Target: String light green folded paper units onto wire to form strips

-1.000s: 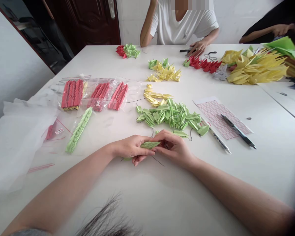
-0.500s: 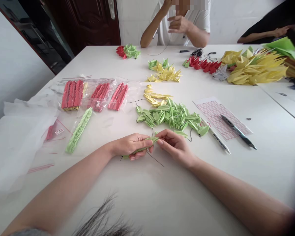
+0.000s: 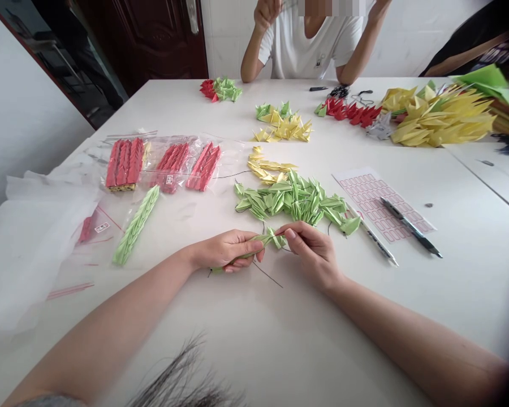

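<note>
As a person works at a white table [image 3: 445, 294], the left hand [image 3: 227, 251] closes around a strand of green folded paper pieces [image 3: 248, 254], while the right hand [image 3: 311, 251] pinches a green paper piece [image 3: 276, 238] at the strand's end, a black thread [image 3: 267, 274] trailing onto the tabletop below. Just beyond the hands lies a heap of green paper pieces [image 3: 292, 200], with a smaller pile of yellow paper pieces [image 3: 267, 167] behind it. Toward the table's left edge, plastic bags [image 3: 173, 181] hold packed red paper pieces [image 3: 125, 164], and to the right sit a pink-printed label sheet [image 3: 377, 206] and two pens [image 3: 411, 226]. At the far edge, a co-worker [image 3: 309, 51] in a white T-shirt raises both hands off the table.
</note>
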The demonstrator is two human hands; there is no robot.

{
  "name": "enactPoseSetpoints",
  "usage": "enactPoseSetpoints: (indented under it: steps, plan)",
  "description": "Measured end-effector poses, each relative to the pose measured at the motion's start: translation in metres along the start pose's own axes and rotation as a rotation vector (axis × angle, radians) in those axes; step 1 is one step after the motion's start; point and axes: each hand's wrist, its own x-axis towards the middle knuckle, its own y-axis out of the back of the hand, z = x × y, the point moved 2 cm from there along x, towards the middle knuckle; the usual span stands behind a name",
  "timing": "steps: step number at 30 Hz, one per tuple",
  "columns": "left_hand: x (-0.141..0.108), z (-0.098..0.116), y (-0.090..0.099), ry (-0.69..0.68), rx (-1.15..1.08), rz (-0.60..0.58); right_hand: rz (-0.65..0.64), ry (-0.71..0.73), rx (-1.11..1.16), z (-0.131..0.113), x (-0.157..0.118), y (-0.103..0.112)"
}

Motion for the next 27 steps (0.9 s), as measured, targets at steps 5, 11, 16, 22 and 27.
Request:
enactPoseSetpoints:
  steps: [5,11,16,22,27]
  plan:
    - [0.0,0.0,-0.002,0.004,0.005,-0.002,0.088,-0.006,-0.031,-0.002,-0.001,0.0]
    - [-0.002,0.0,-0.004,-0.013,0.064,-0.014,0.061,-0.057,0.055,0.002,0.0,-0.002]
    - [-0.001,0.002,-0.004,-0.045,0.126,-0.009,-0.026,-0.111,0.215,0.001,0.0,-0.005]
    - [0.0,0.002,-0.006,-0.01,0.127,0.008,-0.255,-0.107,0.067,-0.006,0.0,-0.01]
    - [-0.001,0.0,0.002,0.016,-0.063,-0.006,-0.05,-0.099,0.075,-0.006,0.002,-0.007]
